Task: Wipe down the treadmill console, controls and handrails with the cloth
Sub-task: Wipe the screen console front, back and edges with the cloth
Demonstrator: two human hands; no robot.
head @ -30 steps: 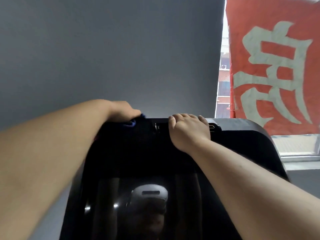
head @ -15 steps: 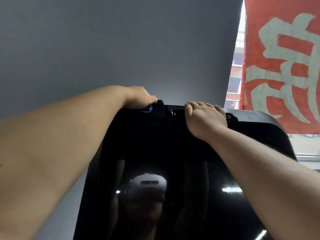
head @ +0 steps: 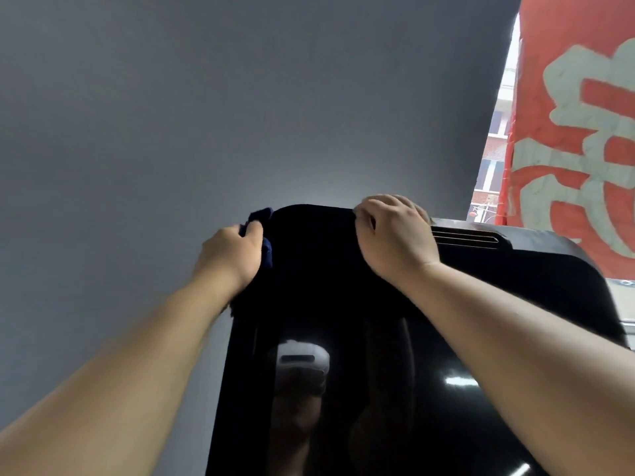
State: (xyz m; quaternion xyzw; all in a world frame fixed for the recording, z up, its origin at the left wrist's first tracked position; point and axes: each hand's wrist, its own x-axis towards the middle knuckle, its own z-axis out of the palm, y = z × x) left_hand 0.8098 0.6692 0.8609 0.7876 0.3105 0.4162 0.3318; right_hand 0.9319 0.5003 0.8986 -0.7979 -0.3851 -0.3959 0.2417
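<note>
A person's left hand [head: 230, 255] grips a bunched dark blue cloth [head: 260, 216] against the upper left edge of a glossy black treadmill console [head: 319, 255]. The right hand [head: 395, 235] curls its fingers over the top rim beside a slotted vent [head: 464, 238], steadying the panel before a grey wall [head: 240, 97] and a red banner with pale characters [head: 577, 132]. The edge pass looks best done with the cloth flattened under the palm and drawn down the side in overlapping, evenly pressed strokes, since the shiny face would likely show smears. The patch beneath the bracing hand needs its own pass. Controls and handrails lie out of view.
</note>
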